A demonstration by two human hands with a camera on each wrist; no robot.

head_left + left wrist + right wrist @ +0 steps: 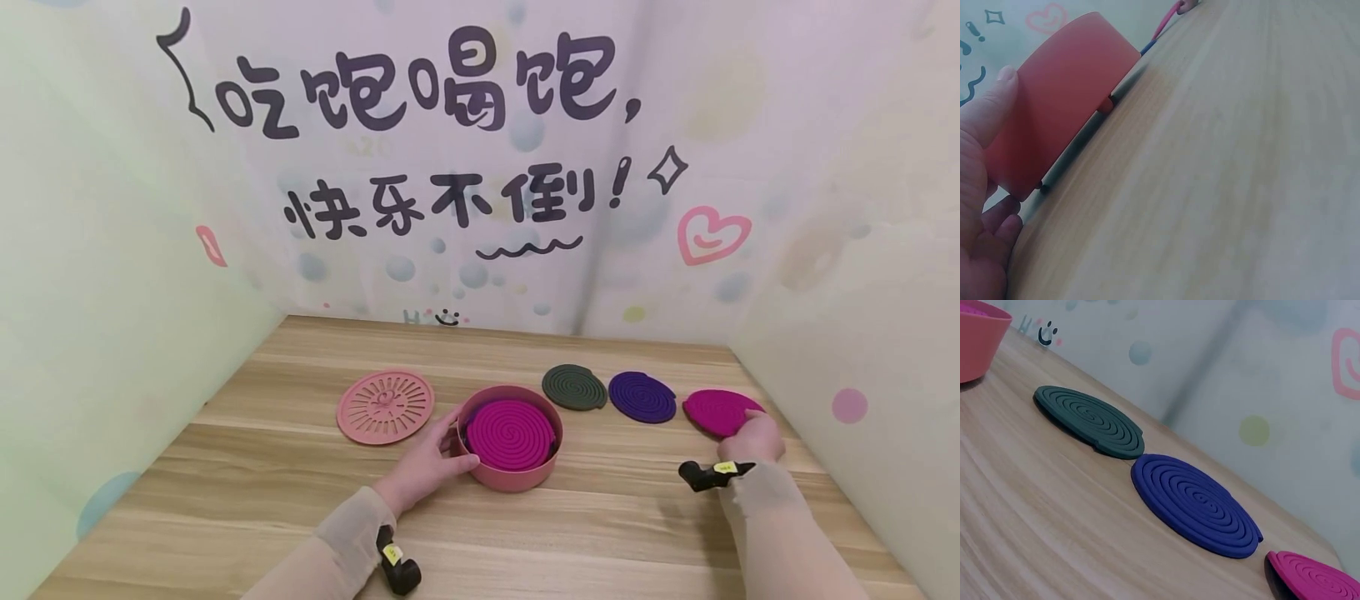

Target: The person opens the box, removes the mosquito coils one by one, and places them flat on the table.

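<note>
Near the middle of the wooden tabletop [600, 517] the left hand [427, 462] grips the wall of a round pink tin [510, 475], thumb on its outside, with a magenta spiral coil [510, 433] lying inside. By the right edge the right hand [752, 437] rests on a second magenta coil [712, 408]; whether its fingers pinch it I cannot tell. A purple coil [642, 397] and dark green coil [574, 387] lie between, the perforated pink lid [386, 406] left of the tin

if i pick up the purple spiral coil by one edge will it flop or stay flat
The purple coil looks thin and flat, so probably light. Its narrow spiral rings suggest it may sag or snap if lifted by one edge. Lying flat on the table, it should slide rather than roll.
</note>
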